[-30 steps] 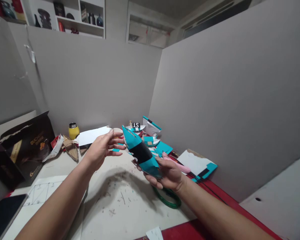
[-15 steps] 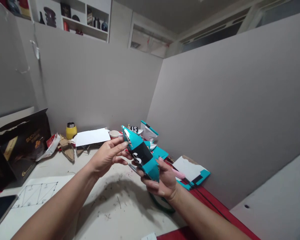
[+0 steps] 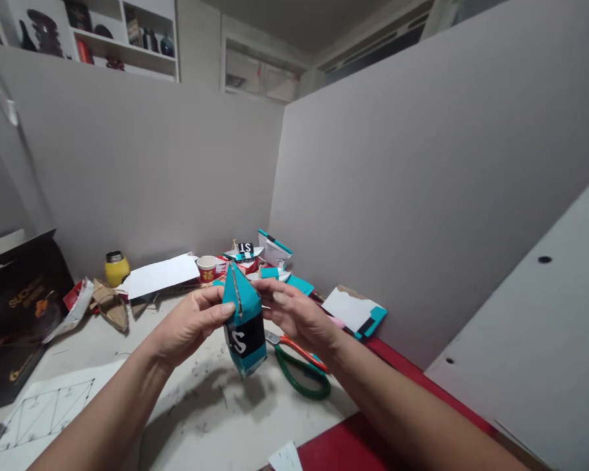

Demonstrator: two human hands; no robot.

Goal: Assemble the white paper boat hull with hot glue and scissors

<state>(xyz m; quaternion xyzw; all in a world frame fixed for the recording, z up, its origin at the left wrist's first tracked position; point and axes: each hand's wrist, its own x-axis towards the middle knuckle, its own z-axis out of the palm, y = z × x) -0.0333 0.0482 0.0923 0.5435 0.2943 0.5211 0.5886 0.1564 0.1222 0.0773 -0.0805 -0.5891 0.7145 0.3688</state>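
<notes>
The workpiece, a teal folded-card piece (image 3: 248, 360) with a black band and white lettering, is held upright and slightly tilted above the counter (image 3: 177, 418), its pointed end up. The left hand (image 3: 189, 324) has its grip closed on the workpiece, thumb on the near face below the slit. The right hand (image 3: 302, 317) is at the upper right edge with fingers partly bent; whether its grip is closed cannot be told. Adjacent obstruction: scissors (image 3: 316, 395) with one green and one orange handle lie on the counter to the right of the workpiece, beneath the right hand — blades partly hidden. Behind the hands, left to right, are a brown cardboard boat (image 3: 112, 306), a yellow jar (image 3: 117, 271) with a dark top, a white sheet (image 3: 161, 277), a paper cup (image 3: 207, 269) and a small boat marked ST (image 3: 246, 250). A white panel with teal edging (image 3: 351, 310) lies to the right. The left side carries a dark box (image 3: 22, 320) and, nearer the viewer, a sheet with a line drawing (image 3: 53, 415) — the left forearm crosses above its right portion.
</notes>
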